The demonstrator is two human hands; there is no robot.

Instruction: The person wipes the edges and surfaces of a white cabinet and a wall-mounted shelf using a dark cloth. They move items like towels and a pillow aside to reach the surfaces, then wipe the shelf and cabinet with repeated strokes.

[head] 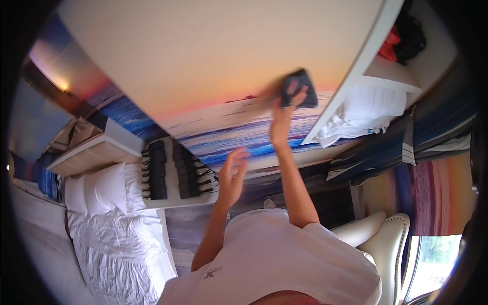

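My right hand (pixel 283 124) is raised with its fingers spread on a dark cloth (pixel 310 84). The cloth lies flat against a large upright panel (pixel 236 57) printed with a sunset sea, near the panel's white right edge (pixel 360 72). Both cloth and fingers are somewhat blurred. Lower and to the left, my left hand (pixel 231 178) hovers before the bottom of the panel. Nothing shows in it, and its blurred fingers are apart.
On a pale tabletop (pixel 171 145) at left stand rows of black devices (pixel 156 169) with cables. Behind it is a bed with white pillows (pixel 105 188). To the right are shelves (pixel 392 72) with white fabric (pixel 366 108), dark blue curtains (pixel 381 148) and a cream armchair (pixel 385 244).
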